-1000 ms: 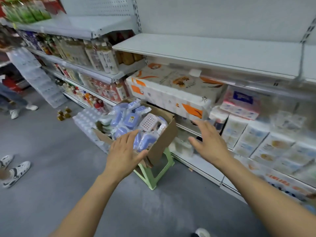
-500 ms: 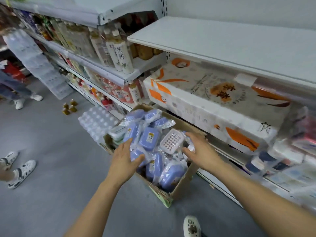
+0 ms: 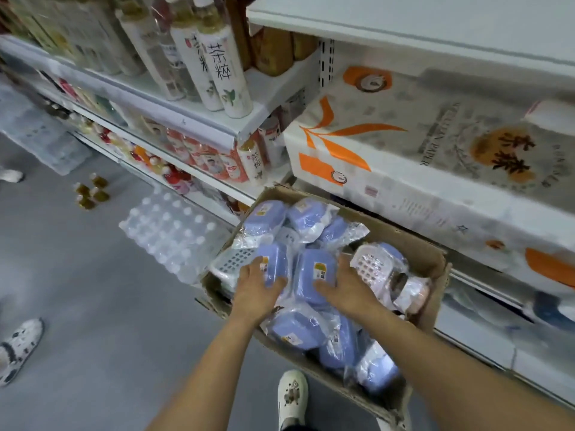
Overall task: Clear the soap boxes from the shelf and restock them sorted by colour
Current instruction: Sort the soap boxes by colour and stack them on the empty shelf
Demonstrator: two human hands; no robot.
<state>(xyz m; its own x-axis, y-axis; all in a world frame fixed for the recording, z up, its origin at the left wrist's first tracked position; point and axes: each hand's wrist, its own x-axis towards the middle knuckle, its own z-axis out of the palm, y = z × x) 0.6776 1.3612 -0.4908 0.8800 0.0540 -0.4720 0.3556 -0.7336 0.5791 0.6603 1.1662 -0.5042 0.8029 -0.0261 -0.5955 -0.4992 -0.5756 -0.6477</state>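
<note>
An open cardboard box (image 3: 410,244) stands in front of the shelving, filled with several blue soap boxes in clear wrappers. My left hand (image 3: 256,289) rests on one blue soap box (image 3: 277,255) at the box's left. My right hand (image 3: 347,286) lies on the middle blue soap box (image 3: 311,264), thumb across its lower edge. A pink soap box (image 3: 371,262) with a grid lid sits just right of my right hand. A pale grid-lidded soap box (image 3: 231,259) lies at the left rim. A bare white shelf (image 3: 420,17) runs along the upper right.
Big tissue packs (image 3: 435,157) fill the shelf right behind the box. Tea bottles (image 3: 224,73) stand on the shelves to the left. A wrapped case of water bottles (image 3: 171,231) and small bottles (image 3: 90,191) sit on the floor. My shoe (image 3: 292,396) is below; another person's shoe (image 3: 18,340) at left.
I have moved in closer over the box. Both hands went from the box's near edge further in, onto the blue soap boxes in the middle.
</note>
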